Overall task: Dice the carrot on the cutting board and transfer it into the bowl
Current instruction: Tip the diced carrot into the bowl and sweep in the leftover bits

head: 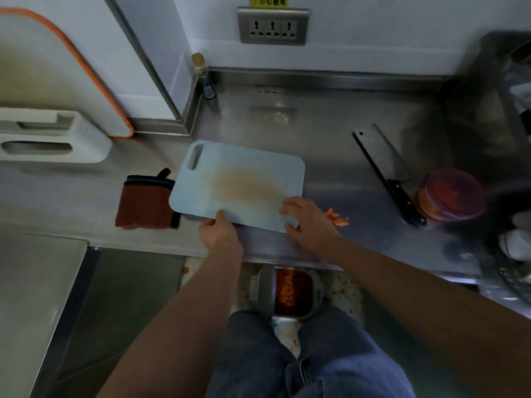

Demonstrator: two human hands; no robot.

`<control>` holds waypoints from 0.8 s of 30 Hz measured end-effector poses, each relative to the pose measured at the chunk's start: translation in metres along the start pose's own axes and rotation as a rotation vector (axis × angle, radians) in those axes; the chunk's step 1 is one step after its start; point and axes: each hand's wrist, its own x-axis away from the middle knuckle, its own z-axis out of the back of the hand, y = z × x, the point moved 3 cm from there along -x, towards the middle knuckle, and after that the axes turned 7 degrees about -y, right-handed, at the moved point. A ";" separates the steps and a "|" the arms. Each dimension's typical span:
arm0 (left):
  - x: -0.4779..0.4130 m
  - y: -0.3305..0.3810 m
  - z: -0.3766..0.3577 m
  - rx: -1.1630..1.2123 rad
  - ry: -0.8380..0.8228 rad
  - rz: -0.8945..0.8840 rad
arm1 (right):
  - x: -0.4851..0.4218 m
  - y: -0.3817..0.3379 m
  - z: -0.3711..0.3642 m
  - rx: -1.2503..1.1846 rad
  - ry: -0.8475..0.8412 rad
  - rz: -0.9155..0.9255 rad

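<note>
- The cutting board (pixel 238 182) lies flat on the steel counter (pixel 330 116). There is no carrot on it, only a pale orange stain in its middle.
- The left hand (pixel 219 235) grips the near edge of the board, with the thumb on top.
- The right hand (pixel 309 222) lies on the board's near right corner. It is hard to tell if it pinches the corner or only presses on it.
- A few small carrot bits (pixel 337 218) sit on the counter just right of the board, close to the right hand.
- Far to the right of the board stands a see-through tub with a purple lid. This looks like the bowl (pixel 452 193). Something orange is inside it, likely the diced carrot.
- The knife (pixel 385 168) lies between the board and the bowl, with no hand on it.
- A brown cloth (pixel 146 201) lies at the left side of the board, touching its edge.
- Below the near edge of the board, down on the floor, is a bin (pixel 293 293) with orange scraps in it.
- The job looks almost done. The cutting seems finished, since the board is bare and the knife is put down.
- What seems left is small: pick up the loose bits beside the board and tidy the board away.
</note>
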 end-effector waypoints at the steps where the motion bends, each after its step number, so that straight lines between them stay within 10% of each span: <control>1: 0.001 0.001 0.001 -0.034 0.002 -0.036 | 0.002 0.002 0.003 -0.079 0.048 -0.032; 9: 0.029 0.024 -0.029 0.255 -0.216 -0.239 | 0.001 0.026 0.037 -0.715 0.280 -0.612; 14: 0.037 0.024 -0.059 0.129 -0.453 -0.262 | 0.000 0.047 0.048 -1.160 0.382 -0.649; 24: 0.003 0.017 -0.023 -1.067 -0.048 -0.739 | -0.007 0.073 0.057 -1.211 0.576 -0.672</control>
